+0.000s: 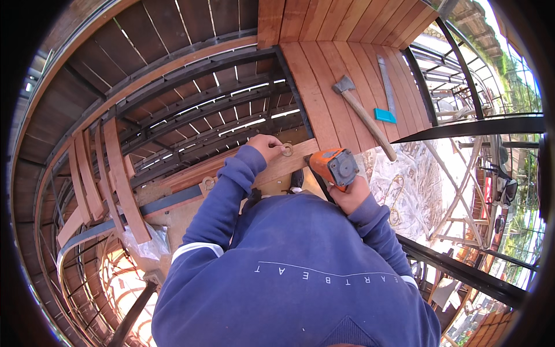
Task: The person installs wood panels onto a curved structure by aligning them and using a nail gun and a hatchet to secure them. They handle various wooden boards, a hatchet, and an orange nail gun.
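My left hand (267, 147) is closed, its fingertips pinched at the edge of a small tan ring (288, 150). The ring is over a wooden board (280, 168) that runs across in front of my body. In my right hand (351, 196) I grip an orange and grey pistol-grip power tool (335, 166). Its dark nose points left, close to the board's right end. Whether the nose touches the wood I cannot tell. A second tan piece with a round hole (207, 185) lies by my left forearm.
On the plank bench (324, 87) lie a wooden-handled axe (365, 118) and a try square with a teal stock (385, 115). Loose wooden strips (124, 179) lean at the left. Black metal framing (214, 104) is open between its bars. Clear plastic sheeting (404, 173) spreads at the right.
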The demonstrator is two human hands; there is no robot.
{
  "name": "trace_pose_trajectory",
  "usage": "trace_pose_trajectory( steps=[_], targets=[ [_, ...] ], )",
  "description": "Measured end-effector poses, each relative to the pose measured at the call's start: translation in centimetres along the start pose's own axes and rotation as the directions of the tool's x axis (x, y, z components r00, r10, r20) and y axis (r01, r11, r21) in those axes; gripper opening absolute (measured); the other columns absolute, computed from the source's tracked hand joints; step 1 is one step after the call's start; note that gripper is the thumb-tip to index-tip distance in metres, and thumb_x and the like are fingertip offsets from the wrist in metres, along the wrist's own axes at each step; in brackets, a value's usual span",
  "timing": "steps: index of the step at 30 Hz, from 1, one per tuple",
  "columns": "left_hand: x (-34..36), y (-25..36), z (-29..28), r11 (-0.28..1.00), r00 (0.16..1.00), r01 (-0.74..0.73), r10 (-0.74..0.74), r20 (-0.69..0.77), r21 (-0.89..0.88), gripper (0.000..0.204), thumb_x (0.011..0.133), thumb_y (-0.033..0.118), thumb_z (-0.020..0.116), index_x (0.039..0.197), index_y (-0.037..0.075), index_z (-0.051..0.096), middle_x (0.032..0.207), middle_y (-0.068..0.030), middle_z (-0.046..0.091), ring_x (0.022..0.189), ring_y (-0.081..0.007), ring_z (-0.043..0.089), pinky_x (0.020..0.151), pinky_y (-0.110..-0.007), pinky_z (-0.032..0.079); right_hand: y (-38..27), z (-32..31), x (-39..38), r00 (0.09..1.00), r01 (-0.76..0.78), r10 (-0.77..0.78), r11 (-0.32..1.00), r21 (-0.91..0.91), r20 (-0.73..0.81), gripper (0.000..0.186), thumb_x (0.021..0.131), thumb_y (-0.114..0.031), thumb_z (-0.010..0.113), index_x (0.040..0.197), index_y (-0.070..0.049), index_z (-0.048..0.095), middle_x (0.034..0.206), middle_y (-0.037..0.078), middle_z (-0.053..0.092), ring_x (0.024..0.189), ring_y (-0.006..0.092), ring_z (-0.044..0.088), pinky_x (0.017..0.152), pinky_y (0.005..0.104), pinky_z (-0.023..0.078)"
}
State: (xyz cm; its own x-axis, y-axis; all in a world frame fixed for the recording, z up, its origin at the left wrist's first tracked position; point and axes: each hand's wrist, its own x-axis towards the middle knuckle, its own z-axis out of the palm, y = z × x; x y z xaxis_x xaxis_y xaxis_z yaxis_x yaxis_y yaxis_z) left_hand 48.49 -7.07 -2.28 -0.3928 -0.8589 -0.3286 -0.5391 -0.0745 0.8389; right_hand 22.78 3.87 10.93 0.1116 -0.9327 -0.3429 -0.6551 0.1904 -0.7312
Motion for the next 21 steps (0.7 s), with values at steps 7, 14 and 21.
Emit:
trace_pose_trajectory(
  steps=[7, 14, 21],
  targets=[
    [-0.3, 0.6, -0.1, 0.994, 0.999, 0.038, -0.039, -0.012, -0.106, 0.025, 0.086, 0.026, 0.072, 0.098, 0.005, 0.075, 0.088, -0.011, 0.073, 0.082, -0.02, 0.068, 0.077, -0.034, 0.053, -0.2, -0.2, 0.0, 1.0, -0.007, 0.007, 1.0, 0.005, 0.007, 0.031, 0.08, -0.008, 0.07, 0.11, 0.002, 0.066, 0.089, 0.012, 0.071, 0.082, 0.0197, 0.065, 0.079, 0.035, 0.052],
    [0.1, -0.3, 0.3, 0.99, 0.999, 0.02, -0.026, -0.042, -0.14, 0.024, 0.083, 0.027, 0.073, 0.091, 0.005, 0.075, 0.089, -0.0134, 0.074, 0.085, -0.0256, 0.07, 0.081, -0.036, 0.053, -0.3, -0.3, 0.1, 0.999, 0.052, -0.052, 0.999, 0.004, -0.005, 0.032, 0.08, -0.008, 0.069, 0.11, 0.001, 0.066, 0.087, 0.012, 0.07, 0.08, 0.0192, 0.065, 0.077, 0.0354, 0.052],
    [0.1, -0.3, 0.4, 0.994, 0.997, 0.04, -0.046, -0.058, -0.1, 0.023, 0.083, 0.028, 0.071, 0.09, 0.007, 0.075, 0.09, -0.0121, 0.074, 0.084, -0.0282, 0.07, 0.081, -0.036, 0.054, -1.3, -0.7, 0.3, 0.999, 0.048, -0.047, 0.997, -0.063, 0.023, 0.031, 0.08, -0.009, 0.069, 0.109, 0.001, 0.066, 0.08, 0.009, 0.068, 0.07, 0.0168, 0.063, 0.067, 0.0344, 0.052]
  ],
)
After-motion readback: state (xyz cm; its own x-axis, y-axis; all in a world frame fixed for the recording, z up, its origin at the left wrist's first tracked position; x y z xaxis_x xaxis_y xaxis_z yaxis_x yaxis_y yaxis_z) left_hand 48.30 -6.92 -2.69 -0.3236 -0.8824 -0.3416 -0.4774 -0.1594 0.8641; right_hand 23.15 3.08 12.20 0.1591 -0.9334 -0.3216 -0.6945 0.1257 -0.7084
